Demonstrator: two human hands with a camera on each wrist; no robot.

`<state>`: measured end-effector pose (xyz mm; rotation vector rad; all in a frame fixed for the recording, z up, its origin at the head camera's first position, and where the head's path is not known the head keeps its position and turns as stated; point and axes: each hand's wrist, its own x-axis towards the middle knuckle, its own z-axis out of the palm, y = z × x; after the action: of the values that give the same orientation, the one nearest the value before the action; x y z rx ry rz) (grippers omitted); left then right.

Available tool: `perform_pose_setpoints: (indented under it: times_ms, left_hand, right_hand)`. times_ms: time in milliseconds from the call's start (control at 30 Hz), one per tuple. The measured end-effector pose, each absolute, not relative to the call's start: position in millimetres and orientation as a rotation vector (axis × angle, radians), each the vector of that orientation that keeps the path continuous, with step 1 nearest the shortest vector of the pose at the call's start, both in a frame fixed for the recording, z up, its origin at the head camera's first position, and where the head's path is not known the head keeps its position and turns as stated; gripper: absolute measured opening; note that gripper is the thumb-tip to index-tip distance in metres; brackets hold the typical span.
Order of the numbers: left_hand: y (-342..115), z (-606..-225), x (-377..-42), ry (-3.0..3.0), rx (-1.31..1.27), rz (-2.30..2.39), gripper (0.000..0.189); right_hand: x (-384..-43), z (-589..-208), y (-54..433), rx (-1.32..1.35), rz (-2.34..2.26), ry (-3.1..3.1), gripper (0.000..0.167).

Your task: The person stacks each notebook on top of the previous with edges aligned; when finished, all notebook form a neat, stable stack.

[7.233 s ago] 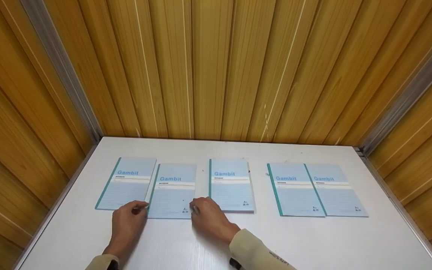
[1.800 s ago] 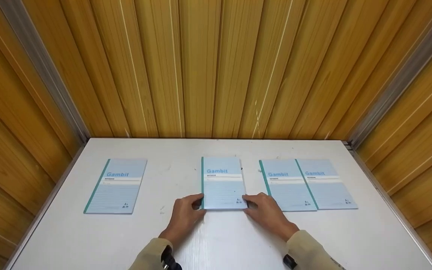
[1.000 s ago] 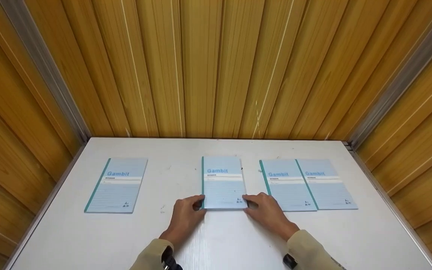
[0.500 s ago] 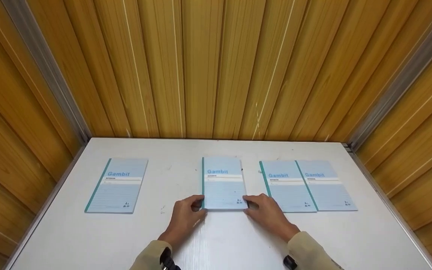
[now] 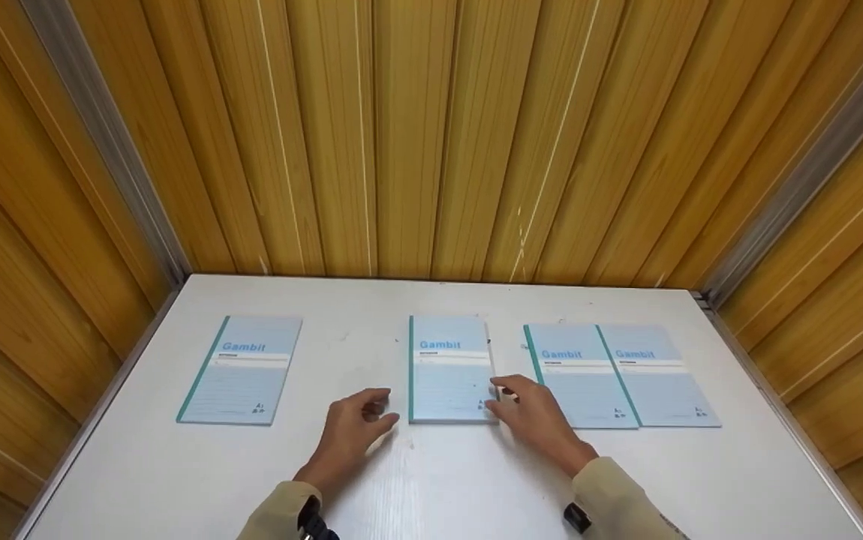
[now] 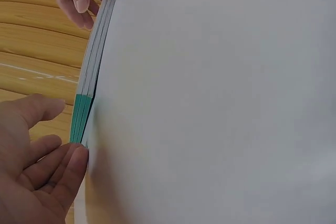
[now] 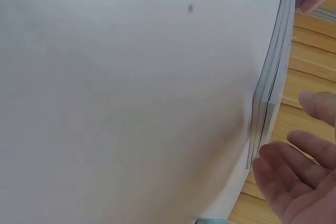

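Observation:
A stack of light-blue "Gambit" notebooks (image 5: pixel 448 375) with green spines lies in the middle of the white table. Its layered edges (image 6: pixel 93 56) show three notebooks in the left wrist view. Just left of the stack, my left hand (image 5: pixel 347 431) has its thumb and fingers spread apart, holding nothing. My right hand (image 5: pixel 540 420) is at the stack's lower right corner, fingers loosely bent and thumb tip over the corner. In the right wrist view the fingertips (image 7: pixel 262 163) sit right beside the page edges (image 7: pixel 270 87); they do not pinch them.
One notebook (image 5: pixel 240 375) lies alone at the left. Two more, a nearer notebook (image 5: pixel 580 390) and a far-right notebook (image 5: pixel 664 382), lie side by side behind my right hand. Wood-grain panels (image 5: pixel 416 150) enclose the table's back and sides.
The notebook earlier between my hands at the left now lies on the middle stack. In the last half second both hands have loosened from the stack, the left one moving away leftward.

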<state>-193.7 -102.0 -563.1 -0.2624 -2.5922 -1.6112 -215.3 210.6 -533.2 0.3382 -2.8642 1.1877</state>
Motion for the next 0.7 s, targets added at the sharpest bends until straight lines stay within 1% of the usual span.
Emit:
perform_pose_setpoints:
  times_ms: [233, 433, 700]
  left_hand:
    - [-123.8, -554.6, -192.8, -2.609, -0.152, -1.604, 0.039]
    - [-146.2, -550.3, -190.8, -2.583, -0.112, -1.577, 0.038]
    - [-180.8, -545.8, -185.3, -2.565, 0.022, -1.508, 0.038]
  right_hand:
    - [-219.8, -530.3, 195.0, 0.496, 1.135, -2.773, 0.040]
    - [-221.9, -527.5, 180.0, 0.619, 1.189, -2.738, 0.041]
    - [-221.8, -526.0, 160.6, 0.720, 1.318, -2.702, 0.044]
